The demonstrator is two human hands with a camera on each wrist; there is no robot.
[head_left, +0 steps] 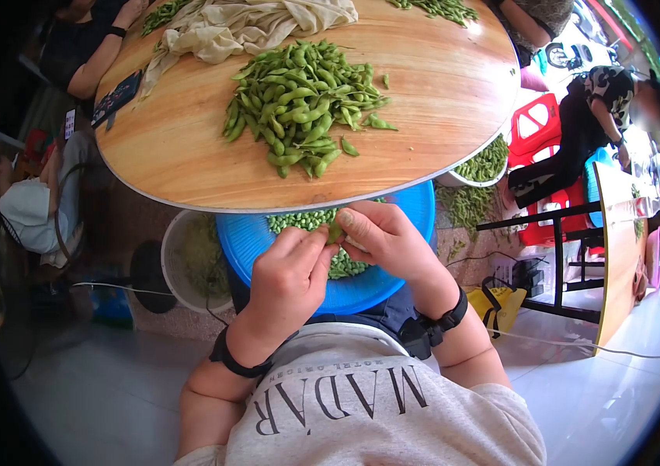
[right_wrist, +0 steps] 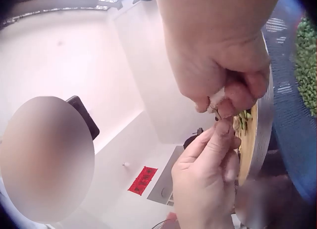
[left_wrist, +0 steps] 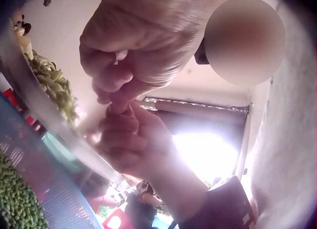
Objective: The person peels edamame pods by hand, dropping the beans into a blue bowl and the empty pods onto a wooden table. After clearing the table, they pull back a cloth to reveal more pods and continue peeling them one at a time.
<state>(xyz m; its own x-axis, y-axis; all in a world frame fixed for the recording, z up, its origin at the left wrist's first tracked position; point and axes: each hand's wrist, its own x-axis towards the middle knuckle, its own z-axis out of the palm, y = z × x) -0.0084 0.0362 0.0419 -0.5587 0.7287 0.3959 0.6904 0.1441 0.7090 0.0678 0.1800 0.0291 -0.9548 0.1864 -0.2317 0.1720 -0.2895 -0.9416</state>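
Observation:
A green pod (head_left: 335, 232) is held between both hands over a blue basket (head_left: 415, 225) that contains shelled green beans (head_left: 345, 266). The left hand (head_left: 287, 272) pinches one end of the pod with thumb and fingers. Thumb and curled fingers of the right hand (head_left: 392, 241) grip the other end. In the left wrist view the left hand (left_wrist: 143, 46) and right hand (left_wrist: 133, 140) meet at the fingertips; the pod is mostly hidden there. The right wrist view has the right hand (right_wrist: 223, 65) above the left hand (right_wrist: 205, 174), fingertips close together.
On the round wooden table (head_left: 175, 155) lie a heap of pods (head_left: 299, 101), a cloth (head_left: 229, 27) and a phone (head_left: 118, 99). A white bucket (head_left: 182, 264) stands left of the basket, another tub (head_left: 489, 167) to its right. Other people are around the table.

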